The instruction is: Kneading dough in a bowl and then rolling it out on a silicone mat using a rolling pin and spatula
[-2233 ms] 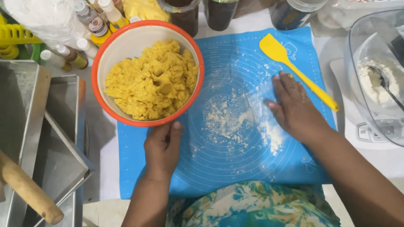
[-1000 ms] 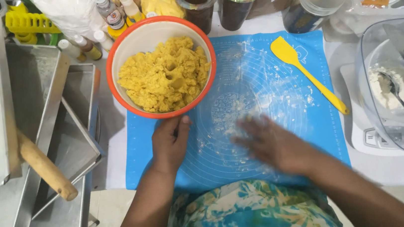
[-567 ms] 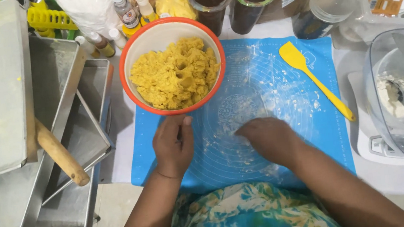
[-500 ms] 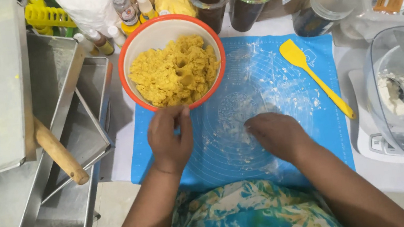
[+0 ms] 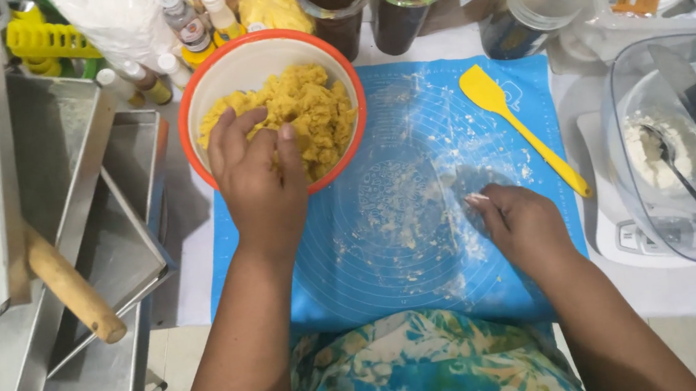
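Left hand (image 5: pixel 260 183) reached into orange-rimmed bowl (image 5: pixel 192 108), fingers spread loosely over yellow dough (image 5: pixel 313 109), not yet gripping. Right hand (image 5: pixel 523 224) lay flat, open, on floured blue mat (image 5: pixel 415 180). Step judged: fetching dough. Next move needs firm scoop, transfer onto mat.

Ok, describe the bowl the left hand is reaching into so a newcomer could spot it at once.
Start at the blue mat in the middle of the table; the bowl sits on its far left corner, with the left hand inside it. It is round, white inside with an orange rim, and the only vessel holding crumbly yellow dough.
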